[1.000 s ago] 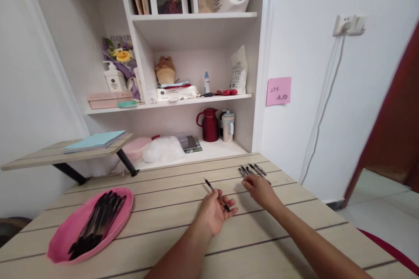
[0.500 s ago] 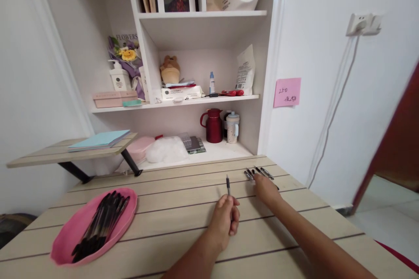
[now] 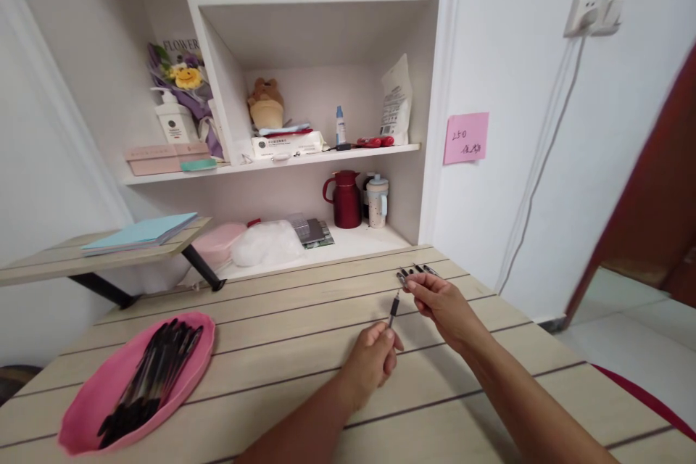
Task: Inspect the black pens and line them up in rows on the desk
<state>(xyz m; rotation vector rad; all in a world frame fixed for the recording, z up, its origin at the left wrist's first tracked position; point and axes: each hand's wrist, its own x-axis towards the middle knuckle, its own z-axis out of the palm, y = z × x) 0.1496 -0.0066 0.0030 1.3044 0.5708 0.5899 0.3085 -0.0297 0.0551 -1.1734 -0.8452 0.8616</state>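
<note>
Slender black-and-clear plastic pens [image 3: 152, 377] lay bunched in an oval, wavy-rimmed pink dish [image 3: 95, 399] on the left of the pale, dark-striped wooden table [image 3: 261, 377]. Just behind it, light-blue paper sheets [image 3: 141, 233] rested on a raised wooden stand [image 3: 40, 264]. A dark-red jug [image 3: 346, 204] stood further right, at the back. The left hand [image 3: 373, 357] was curled closed around the barrel of a single black-gripped pen [image 3: 394, 310], its tip pointing away from the person. Several more pens lay in a short row [image 3: 417, 271] near the table's far right edge. Just in front of them, the right hand [image 3: 444, 310] had thumb and forefinger close together; whether they gripped anything could not be told.
</note>
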